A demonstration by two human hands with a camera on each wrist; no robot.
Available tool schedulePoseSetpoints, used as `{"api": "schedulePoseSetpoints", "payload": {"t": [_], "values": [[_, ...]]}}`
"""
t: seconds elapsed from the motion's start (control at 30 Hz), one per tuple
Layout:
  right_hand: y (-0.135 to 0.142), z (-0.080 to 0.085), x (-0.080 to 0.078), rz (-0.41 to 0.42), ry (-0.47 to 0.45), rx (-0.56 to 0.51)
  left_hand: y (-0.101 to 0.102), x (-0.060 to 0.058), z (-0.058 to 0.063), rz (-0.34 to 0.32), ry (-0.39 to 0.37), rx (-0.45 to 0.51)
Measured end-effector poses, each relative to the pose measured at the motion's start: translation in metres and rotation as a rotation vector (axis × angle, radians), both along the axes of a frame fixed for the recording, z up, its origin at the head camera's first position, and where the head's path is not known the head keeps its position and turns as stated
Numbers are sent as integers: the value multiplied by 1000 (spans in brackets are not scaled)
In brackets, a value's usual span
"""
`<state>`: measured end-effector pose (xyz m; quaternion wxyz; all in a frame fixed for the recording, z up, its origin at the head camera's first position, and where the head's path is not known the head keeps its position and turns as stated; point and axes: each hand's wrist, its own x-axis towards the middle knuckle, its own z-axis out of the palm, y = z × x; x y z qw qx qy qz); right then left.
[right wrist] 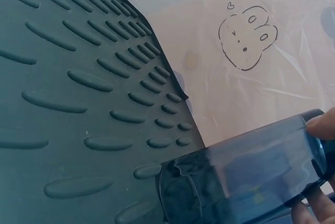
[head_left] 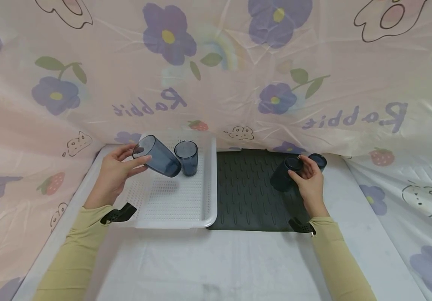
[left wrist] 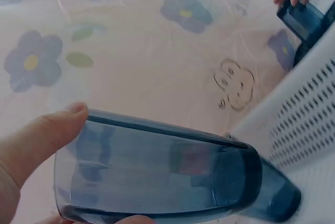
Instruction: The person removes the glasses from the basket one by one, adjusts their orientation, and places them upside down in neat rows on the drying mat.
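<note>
My left hand [head_left: 116, 173] grips a tinted blue drinking glass [head_left: 159, 156] near its rim. This glass tilts over the white basket, thick base toward lower right, as the left wrist view also shows. A second blue glass [head_left: 187, 159] stands in the basket just beyond it. On the right, my right hand [head_left: 309, 179] holds another blue glass [head_left: 284, 175] by its base end, fingers and thumb around it. In the right wrist view that glass [right wrist: 241, 171] has its rim end toward the dark mat. One more dark glass [head_left: 319, 161] stands behind the right fingers.
The white perforated basket [head_left: 212, 200] sits left of the dark ridged mat [head_left: 246, 192], its wall along the mat's edge. Both rest on a white-covered table [head_left: 201, 263]. A flower-patterned curtain [head_left: 216, 83] hangs close behind and at both sides.
</note>
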<state>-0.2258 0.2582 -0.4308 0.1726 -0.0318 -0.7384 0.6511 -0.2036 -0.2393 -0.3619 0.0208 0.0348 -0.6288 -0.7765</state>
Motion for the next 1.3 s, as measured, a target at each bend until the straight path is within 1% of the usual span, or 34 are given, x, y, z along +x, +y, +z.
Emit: {"api": "schedulePoseSetpoints", "payload": {"t": [0.2,0.37,0.53,0.67,0.83,0.97,1.03,1.17,1.3], "values": [[-3,4,3,8,8,-19,11,6,3,0,66,157],[-3,4,2,-2,3,-9,24,8,2,-14,81,192],[-2,1,1,4,5,5,37,7,-1,-22,57,187],[-2,1,2,6,4,4,45,8,-4,-17,45,204],[-3,4,2,5,7,5,58,10,-11,-13,35,258],[-5,6,2,9,10,7,66,11,-16,-3,2,326],[-4,5,2,4,6,-4,71,9,-18,2,-12,345],[-4,4,3,-9,-1,-20,81,6,-19,14,-39,392],[-3,4,3,-8,0,-17,90,6,-19,36,-56,429]]}}
